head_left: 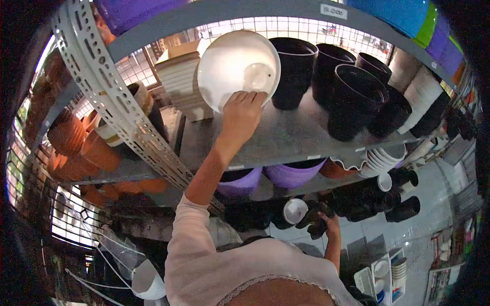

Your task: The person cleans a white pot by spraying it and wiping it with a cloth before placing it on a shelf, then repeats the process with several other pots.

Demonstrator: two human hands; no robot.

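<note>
My left hand is raised over the shelf and grips the near rim of a round white plant pot. The pot is tilted so that I look into its opening, with its round base and a small dark hole inside. Beside it stand a beige square ribbed planter on the left and a tall black pot on the right. Lower down, my right hand has its fingers curled round a dark pot, partly lost in shadow. A small white pot is just left of it.
Several black pots fill the right of the grey metal shelf. A perforated white post rises at left, before terracotta pots. Purple pots sit on the shelf below. A white hanging pot is at lower left.
</note>
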